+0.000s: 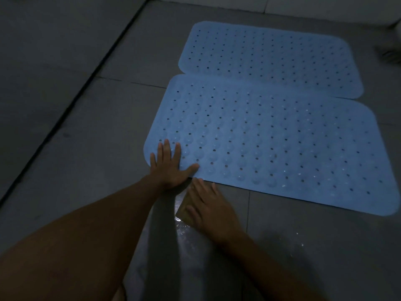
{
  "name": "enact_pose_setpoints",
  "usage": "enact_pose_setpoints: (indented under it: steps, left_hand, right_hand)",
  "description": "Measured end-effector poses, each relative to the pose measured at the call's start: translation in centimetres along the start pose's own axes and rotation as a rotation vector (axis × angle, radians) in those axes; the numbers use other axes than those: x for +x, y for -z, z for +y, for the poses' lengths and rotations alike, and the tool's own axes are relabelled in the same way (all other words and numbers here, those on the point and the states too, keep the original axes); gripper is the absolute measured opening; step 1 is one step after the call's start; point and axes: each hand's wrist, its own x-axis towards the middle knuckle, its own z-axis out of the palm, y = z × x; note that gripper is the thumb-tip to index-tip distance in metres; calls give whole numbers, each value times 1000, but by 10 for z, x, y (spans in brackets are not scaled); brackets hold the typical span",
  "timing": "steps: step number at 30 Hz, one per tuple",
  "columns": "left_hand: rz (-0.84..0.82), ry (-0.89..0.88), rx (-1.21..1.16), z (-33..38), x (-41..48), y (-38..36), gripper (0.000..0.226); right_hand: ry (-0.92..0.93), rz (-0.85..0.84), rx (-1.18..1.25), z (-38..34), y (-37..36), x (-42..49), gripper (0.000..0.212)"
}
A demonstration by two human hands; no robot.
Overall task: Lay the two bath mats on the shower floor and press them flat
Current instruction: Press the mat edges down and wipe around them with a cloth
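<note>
the dark grey tiled shower floor (86,118) fills most of what we see, with a pale wall base (314,5) along its far edge. on it lie two blue bath mats dotted with round holes, side by side with their long edges touching. the near mat (271,144) looks the bigger from here and lies spread flat, and the far mat (271,59) lies flat just behind it, close to the wall. our left hand (169,168) rests palm down on the near mat's near left corner, fingers straight and spread. our right hand (212,211) lies on the floor just beside the near mat's front edge, fingers straight, resting on a small tan object (183,208) that we cannot identify. a wet patch (186,233) glistens beside that hand.
</note>
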Motion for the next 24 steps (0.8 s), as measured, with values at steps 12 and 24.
enact_pose_setpoints:
  steps: [12,24]
  left_hand:
    - [-51,-17,-18,2,-4,6,119]
    - [-152,105,-33,22,0,22,137]
  right_hand:
    - [-98,114,-191,15,17,-19,61]
    - [-180,216,-122,40,14,-47,42]
